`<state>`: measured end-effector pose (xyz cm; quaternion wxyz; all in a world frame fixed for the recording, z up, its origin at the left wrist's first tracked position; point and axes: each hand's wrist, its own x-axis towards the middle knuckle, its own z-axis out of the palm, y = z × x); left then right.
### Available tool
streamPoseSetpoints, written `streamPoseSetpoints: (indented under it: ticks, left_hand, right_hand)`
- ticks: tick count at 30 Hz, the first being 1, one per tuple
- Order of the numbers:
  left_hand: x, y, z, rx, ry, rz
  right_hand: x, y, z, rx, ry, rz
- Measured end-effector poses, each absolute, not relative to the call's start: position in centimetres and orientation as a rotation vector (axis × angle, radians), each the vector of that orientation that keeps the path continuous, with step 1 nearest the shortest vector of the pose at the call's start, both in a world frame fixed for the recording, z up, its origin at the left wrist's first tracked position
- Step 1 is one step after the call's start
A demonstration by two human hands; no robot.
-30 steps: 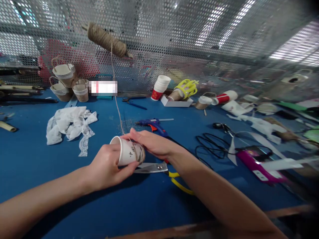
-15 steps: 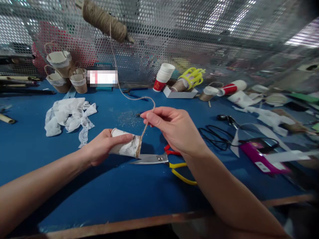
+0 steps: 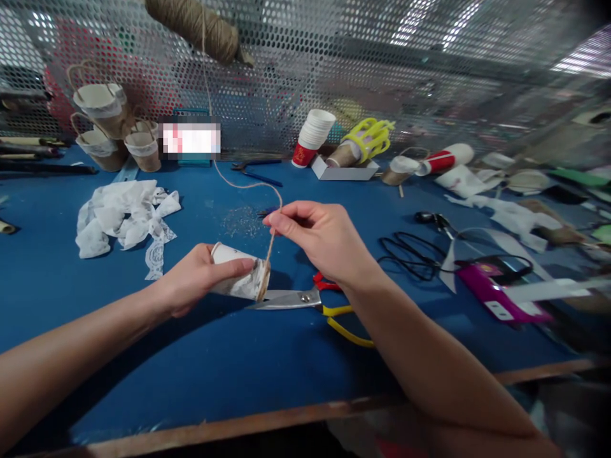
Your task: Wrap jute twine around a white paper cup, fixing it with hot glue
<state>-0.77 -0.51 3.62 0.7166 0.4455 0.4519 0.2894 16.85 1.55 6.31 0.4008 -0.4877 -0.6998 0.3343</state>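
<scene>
My left hand [image 3: 193, 280] is closed round a white paper cup [image 3: 237, 280] lying on its side, its base end wrapped with a few turns of jute twine. My right hand [image 3: 319, 238] pinches the twine [image 3: 270, 247] just above the cup's base. From there the strand loops back across the blue table [image 3: 191, 375] and rises to a twine spool [image 3: 198, 24] hung on the perforated metal screen. Scissors with yellow and red handles [image 3: 310, 302] lie under my right wrist, blades pointing at the cup.
White lace fabric [image 3: 121, 216] lies at the left. Finished twine-wrapped cup baskets [image 3: 102, 124] stand at the back left, stacked paper cups [image 3: 312, 137] and a yellow holder [image 3: 367, 138] at the back centre. Black scissors [image 3: 405, 254], a purple device [image 3: 491, 292] and paper scraps crowd the right.
My right hand lifted off the cup, pulling the twine up in a pinch, then drifted slightly left and down. The left hand turned the cup flatter on its side.
</scene>
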Motion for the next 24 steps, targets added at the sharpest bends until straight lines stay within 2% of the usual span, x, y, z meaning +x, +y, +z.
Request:
streamPoseSetpoints:
  ticks: [24]
  left_hand:
    - [-1.0, -1.2, 3.2, 1.305, 1.002, 0.811]
  right_hand:
    - [16.9, 2.0, 5.2, -1.348, -1.893, 0.908]
